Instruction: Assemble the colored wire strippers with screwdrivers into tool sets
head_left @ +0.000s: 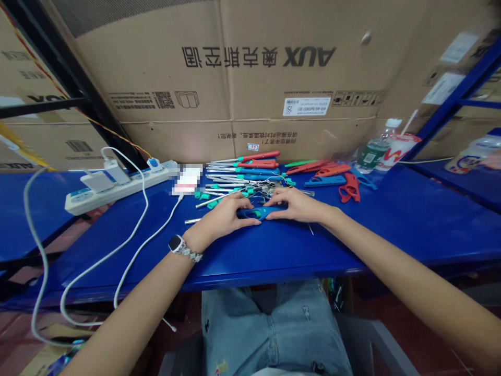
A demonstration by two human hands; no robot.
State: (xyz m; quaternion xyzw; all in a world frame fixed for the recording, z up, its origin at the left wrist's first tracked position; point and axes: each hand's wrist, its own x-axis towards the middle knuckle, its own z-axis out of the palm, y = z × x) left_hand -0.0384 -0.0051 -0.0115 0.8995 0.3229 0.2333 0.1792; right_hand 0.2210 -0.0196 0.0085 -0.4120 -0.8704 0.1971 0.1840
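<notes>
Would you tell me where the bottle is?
In the head view, the bottle stands at right on the blue table, just left of the cup with the straw.

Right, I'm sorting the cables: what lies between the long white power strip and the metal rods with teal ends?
In the head view, a flat phone-like device lies there, its face blurred out, with a white cable at its near edge.
</notes>
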